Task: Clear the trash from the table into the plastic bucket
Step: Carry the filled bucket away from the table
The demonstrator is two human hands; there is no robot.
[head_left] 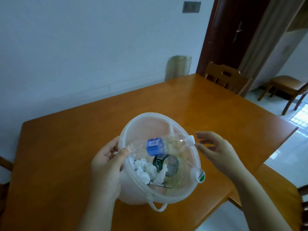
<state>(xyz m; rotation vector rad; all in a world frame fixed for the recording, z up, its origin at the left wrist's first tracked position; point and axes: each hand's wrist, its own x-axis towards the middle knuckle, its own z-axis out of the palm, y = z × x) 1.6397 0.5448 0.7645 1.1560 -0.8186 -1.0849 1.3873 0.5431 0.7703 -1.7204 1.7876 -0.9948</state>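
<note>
The left hand grips the translucent plastic bucket at its 9 o'clock rim, thumb hooked inside. The right hand hovers open and empty at 3 o'clock, fingers spread, just beside the blue-labelled bottle's white cap. In the bucket lie 2 bottles, crumpled tissue and black ties. The bucket sits on the orange wooden tabletop.

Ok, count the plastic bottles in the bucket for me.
2. The blue-label bottle lies across the bucket, its white cap at the right rim. The green-label bottle lies below it, its cap over the rim. Tissue may hide more.
</note>
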